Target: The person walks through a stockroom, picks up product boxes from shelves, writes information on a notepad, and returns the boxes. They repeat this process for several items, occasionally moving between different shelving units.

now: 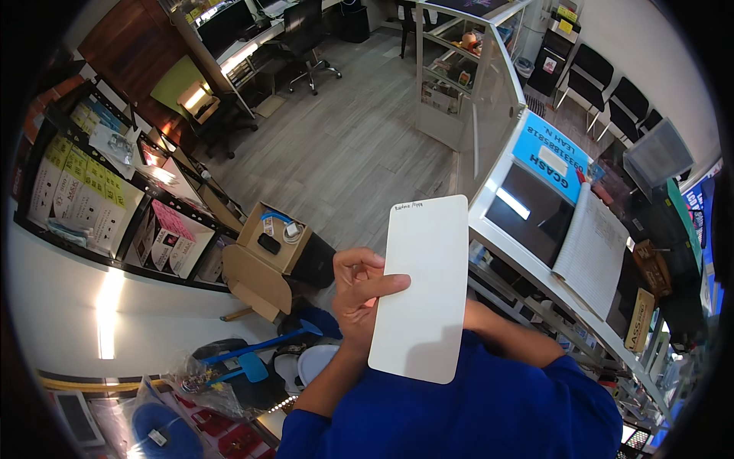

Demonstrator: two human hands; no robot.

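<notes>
My left hand [359, 294] grips a white card with rounded corners [424, 298] by its left edge. The thumb lies flat on the front face, with the other fingers curled beside and behind it. A short line of small handwriting runs along the card's top edge, and a soft shadow falls on its lower part. From the right, my right forearm [508, 336] passes behind the card, so that hand and its fingers are hidden.
To my right stands a counter with a dark glass panel [531, 214], an open notebook [592, 245] and a blue sign [547, 153]. An open cardboard box [260, 260] and shelves of flat boxes [76, 191] are on the left. Blue-handled tools [245, 367] lie lower left.
</notes>
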